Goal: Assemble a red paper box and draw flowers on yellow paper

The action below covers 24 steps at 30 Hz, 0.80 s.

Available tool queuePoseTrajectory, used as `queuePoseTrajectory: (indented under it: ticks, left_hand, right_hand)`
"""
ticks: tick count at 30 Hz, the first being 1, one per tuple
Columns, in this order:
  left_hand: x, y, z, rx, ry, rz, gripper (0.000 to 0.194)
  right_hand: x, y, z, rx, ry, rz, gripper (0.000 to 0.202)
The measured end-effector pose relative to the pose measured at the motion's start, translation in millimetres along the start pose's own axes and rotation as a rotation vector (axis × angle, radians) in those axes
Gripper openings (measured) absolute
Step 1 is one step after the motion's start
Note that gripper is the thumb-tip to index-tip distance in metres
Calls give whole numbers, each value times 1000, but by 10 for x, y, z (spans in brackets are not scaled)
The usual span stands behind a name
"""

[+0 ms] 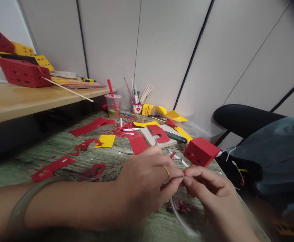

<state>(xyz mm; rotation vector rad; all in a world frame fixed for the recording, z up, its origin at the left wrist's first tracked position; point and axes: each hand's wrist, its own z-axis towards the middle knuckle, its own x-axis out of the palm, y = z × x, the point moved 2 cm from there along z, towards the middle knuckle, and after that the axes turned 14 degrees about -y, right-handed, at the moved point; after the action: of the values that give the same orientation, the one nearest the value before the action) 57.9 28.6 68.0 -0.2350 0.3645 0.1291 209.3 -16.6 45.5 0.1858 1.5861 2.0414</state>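
Observation:
My left hand (149, 178), with a gold ring on one finger and a pale green bangle on its wrist, is closed in a pinch. My right hand (210, 191) pinches too, its thumb and forefinger meeting the left fingertips. A tiny red piece (184, 174) shows between them; most of it is hidden by the fingers. Below the left fingers a pale curved strip (175, 211) hangs or lies, and I cannot tell whether it is held. Behind the right hand sits a red paper box (201, 151) with dark holes. Dark red scraps (183, 206) lie under the hands.
Cut red paper (53, 166) and a yellow square (105, 141) lie on the green wood-grain table (81, 188). Farther back are a plastic drink cup (113, 104), a pen cup (137, 108) and a dark-handled tool (176, 136). A shelf (36, 99) borders the left, a chair (248, 117) the right.

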Motion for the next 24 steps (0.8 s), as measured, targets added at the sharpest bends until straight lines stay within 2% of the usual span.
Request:
queuePoseTrajectory:
  ticks: [6,11,18,24]
  left_hand:
    - [8,-1,-5,-101,31,-14,8]
    - [24,17,-22,-222,43,-10,9]
    - [39,82,-26,-508,75,-111,12]
    - [37,172,-7,-765,129,-239,8]
  right_hand:
    - [-7,13,-4,-109,9,-30,5]
    - [38,33,-1,-83,28,-10,6]
    - [25,32,-11,-36,32,-10,5]
    - [11,26,-10,13,-12,-4,6]
